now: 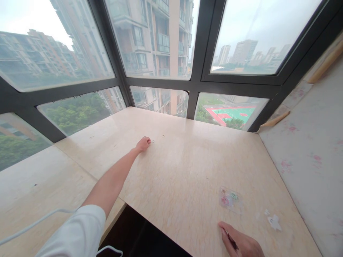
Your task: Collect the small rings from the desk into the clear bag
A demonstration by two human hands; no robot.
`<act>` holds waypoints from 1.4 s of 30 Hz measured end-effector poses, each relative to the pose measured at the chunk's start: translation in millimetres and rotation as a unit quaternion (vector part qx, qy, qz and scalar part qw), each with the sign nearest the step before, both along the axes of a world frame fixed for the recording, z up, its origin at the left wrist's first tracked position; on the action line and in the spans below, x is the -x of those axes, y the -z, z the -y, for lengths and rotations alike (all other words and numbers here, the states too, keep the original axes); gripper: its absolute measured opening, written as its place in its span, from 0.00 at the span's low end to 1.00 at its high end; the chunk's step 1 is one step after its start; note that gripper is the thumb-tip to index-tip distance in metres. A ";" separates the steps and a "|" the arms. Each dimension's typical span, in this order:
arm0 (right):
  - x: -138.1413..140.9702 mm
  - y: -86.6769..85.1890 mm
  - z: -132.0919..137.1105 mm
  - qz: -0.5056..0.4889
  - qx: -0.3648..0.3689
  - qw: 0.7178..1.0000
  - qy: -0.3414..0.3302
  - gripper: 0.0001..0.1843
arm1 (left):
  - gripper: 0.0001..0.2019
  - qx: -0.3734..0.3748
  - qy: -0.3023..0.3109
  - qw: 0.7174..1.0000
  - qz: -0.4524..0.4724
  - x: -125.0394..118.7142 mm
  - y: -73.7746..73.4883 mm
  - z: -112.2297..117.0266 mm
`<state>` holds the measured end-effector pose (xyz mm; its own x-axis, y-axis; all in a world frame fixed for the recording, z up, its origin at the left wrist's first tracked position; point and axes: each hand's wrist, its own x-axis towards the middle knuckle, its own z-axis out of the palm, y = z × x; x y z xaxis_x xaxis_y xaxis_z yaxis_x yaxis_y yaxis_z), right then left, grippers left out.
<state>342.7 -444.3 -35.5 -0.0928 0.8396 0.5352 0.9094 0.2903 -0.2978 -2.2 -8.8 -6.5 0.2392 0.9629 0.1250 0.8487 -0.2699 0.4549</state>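
Left fingertips (148,141) just beside small ring (153,141)

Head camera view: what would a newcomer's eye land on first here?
The big dark-framed windows fill the top, showing tower blocks and a green sports court far below. Under them, the left hand stretches across the pale stone-look table to tiny rings near its far side. At the near right lies a clear packet of coloured rings, just beyond the right hand.
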 end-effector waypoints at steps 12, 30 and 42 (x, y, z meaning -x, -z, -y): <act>5.3 2.1 3.2 -0.024 0.036 0.999 0.024 0.20 | 0.05 0.085 0.115 0.960 0.241 -52.4 -58.0 47.2; 14.3 -19.2 4.0 -0.073 0.106 0.990 0.054 0.16 | 0.18 0.309 0.354 0.788 0.398 -218.7 -88.6 192.6; 11.8 -23.1 4.3 -0.084 0.116 0.988 0.064 0.13 | 0.05 0.160 0.449 0.858 0.194 -276.8 -51.0 237.4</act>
